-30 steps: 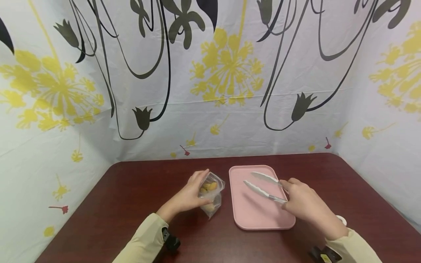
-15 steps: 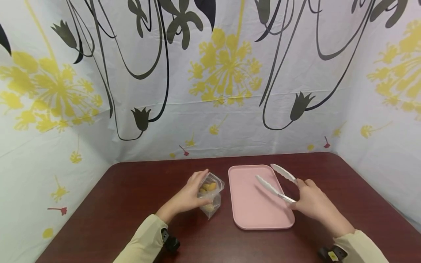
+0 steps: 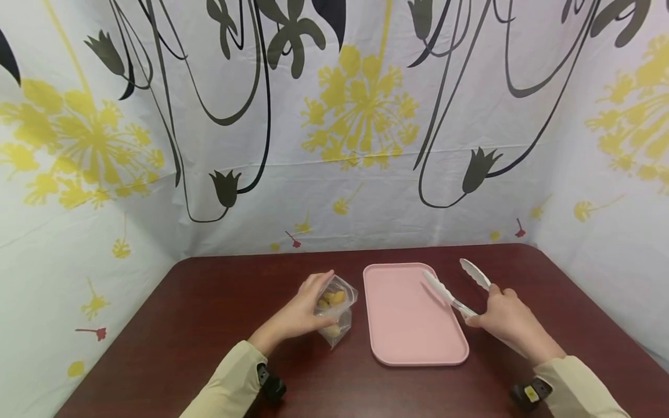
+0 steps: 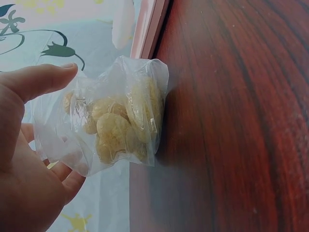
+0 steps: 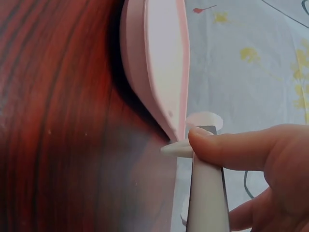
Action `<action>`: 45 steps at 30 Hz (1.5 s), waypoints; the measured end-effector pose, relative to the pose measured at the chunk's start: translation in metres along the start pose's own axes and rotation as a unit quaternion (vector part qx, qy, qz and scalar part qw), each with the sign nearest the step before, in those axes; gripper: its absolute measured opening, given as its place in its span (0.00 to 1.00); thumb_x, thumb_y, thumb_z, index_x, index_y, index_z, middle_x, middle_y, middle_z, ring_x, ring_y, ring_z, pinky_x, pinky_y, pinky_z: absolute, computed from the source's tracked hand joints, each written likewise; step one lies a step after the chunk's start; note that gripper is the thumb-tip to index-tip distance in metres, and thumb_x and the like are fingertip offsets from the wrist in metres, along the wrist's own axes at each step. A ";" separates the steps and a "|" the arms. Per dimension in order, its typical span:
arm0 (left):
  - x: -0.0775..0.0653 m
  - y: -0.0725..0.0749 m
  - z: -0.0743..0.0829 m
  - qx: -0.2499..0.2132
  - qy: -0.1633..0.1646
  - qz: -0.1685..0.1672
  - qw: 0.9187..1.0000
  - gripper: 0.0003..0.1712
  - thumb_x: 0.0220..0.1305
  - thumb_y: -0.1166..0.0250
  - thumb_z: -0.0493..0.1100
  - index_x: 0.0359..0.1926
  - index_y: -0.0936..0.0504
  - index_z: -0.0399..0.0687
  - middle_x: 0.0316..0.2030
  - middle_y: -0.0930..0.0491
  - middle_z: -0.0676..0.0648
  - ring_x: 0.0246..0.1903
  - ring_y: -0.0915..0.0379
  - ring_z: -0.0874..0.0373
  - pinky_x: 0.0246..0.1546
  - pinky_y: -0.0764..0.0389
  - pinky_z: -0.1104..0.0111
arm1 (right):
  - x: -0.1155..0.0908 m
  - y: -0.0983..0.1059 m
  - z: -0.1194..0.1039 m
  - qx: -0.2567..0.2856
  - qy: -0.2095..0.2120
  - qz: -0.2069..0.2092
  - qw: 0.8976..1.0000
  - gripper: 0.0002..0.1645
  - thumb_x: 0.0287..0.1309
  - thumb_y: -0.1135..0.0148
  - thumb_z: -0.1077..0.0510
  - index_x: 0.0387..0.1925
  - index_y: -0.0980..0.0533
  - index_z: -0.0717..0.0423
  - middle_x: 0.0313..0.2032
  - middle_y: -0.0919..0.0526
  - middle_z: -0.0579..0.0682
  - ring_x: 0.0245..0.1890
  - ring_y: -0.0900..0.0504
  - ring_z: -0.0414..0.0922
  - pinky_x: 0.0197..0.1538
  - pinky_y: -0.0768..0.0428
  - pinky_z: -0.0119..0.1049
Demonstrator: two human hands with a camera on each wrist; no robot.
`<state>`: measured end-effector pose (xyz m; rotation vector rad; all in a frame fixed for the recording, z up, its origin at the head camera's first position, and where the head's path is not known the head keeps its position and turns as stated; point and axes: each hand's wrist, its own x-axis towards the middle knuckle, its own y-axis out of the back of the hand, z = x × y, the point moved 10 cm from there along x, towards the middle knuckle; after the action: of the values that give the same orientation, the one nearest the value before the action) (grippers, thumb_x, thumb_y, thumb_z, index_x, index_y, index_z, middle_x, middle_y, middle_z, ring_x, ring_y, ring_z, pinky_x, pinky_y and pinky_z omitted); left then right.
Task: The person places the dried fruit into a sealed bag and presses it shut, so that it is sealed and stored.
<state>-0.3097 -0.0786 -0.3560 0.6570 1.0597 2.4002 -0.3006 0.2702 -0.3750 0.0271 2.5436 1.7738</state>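
Clear bag [image 3: 338, 312] of yellowish lumps [image 3: 333, 298], left of pink tray [image 3: 407, 325], white tongs [image 3: 440, 287] spread

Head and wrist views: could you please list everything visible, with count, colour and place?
Table: 1, maroon, foreground
Cloth: count unclear, patterned white, behind the table
Tray: 1, pink, on the table
Bag: 1, clear, left of the tray
Pieces: several, yellowish, inside the bag
Tongs: 1, white, over and beside the tray
Sleeves: 2, cream, lower left and right
Wrist cameras: 2, black, beside the sleeves
Left grip: 1, bare, holding bag
Right grip: 1, bare, holding tongs
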 end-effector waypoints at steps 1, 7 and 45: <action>0.000 0.000 0.001 0.002 -0.003 0.001 1.000 0.52 0.51 0.28 0.42 0.73 0.47 0.43 0.65 0.42 0.39 0.64 0.45 0.46 0.59 0.33 0.49 | 0.001 -0.001 0.001 -0.001 -0.003 -0.004 1.000 0.61 0.42 0.29 0.40 0.56 0.45 0.87 0.41 0.35 0.80 0.33 0.25 0.64 0.37 0.26 0.58; -0.001 0.000 0.001 0.005 -0.003 0.000 1.000 0.53 0.50 0.28 0.41 0.73 0.47 0.42 0.66 0.42 0.39 0.64 0.46 0.45 0.59 0.33 0.50 | 0.008 0.001 0.006 -0.014 -0.025 -0.013 0.999 0.62 0.45 0.31 0.39 0.57 0.46 0.88 0.40 0.35 0.81 0.33 0.26 0.66 0.35 0.26 0.58; 0.000 -0.001 0.002 0.038 0.050 0.016 0.998 0.54 0.53 0.29 0.54 0.73 0.48 0.43 0.69 0.42 0.40 0.65 0.48 0.40 0.60 0.35 0.47 | 0.014 -0.008 0.009 -0.018 -0.054 -0.006 0.998 0.72 0.39 0.32 0.29 0.65 0.56 0.76 0.41 0.38 0.85 0.39 0.27 0.76 0.33 0.26 0.62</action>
<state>-0.3081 -0.0767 -0.3551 0.5893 1.1951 2.4522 -0.3139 0.2761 -0.3857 0.1027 2.4312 1.7622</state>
